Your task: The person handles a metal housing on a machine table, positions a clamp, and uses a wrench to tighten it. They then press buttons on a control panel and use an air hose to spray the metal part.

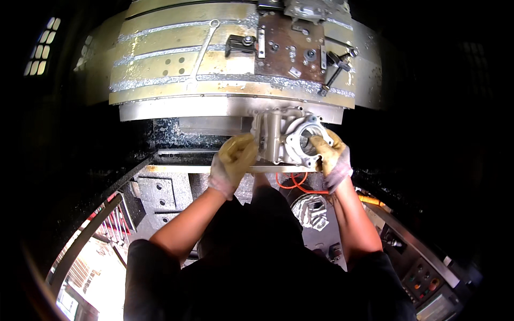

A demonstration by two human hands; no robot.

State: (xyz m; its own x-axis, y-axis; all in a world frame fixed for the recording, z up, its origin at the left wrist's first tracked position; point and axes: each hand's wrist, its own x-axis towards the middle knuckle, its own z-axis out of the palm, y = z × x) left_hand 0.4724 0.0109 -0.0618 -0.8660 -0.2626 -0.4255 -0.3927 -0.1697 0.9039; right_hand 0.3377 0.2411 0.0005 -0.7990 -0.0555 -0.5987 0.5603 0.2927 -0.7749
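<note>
A silver cast-metal housing (272, 136) is held in front of the machine table's near edge, its round flanged opening turned to the right. My right hand (334, 158), in a yellowish work glove, grips the housing at that flange, the thumb by the opening. At the housing's left side my left hand (233, 160), gloved the same way, has its fingers curled against the edge; some fingertips are hidden behind the part. Beyond the housing, a brown fixture plate (284, 64) with bolts and small blocks is mounted on the slotted machine table (155, 67).
A combination wrench (203, 53) lies across the table slots. Black clamps (241, 45) flank the plate, and another casting (308, 9) sits at the far edge. Metal chips line the slots. Below are an orange hose (300, 187) and, at right, a control panel (423, 281).
</note>
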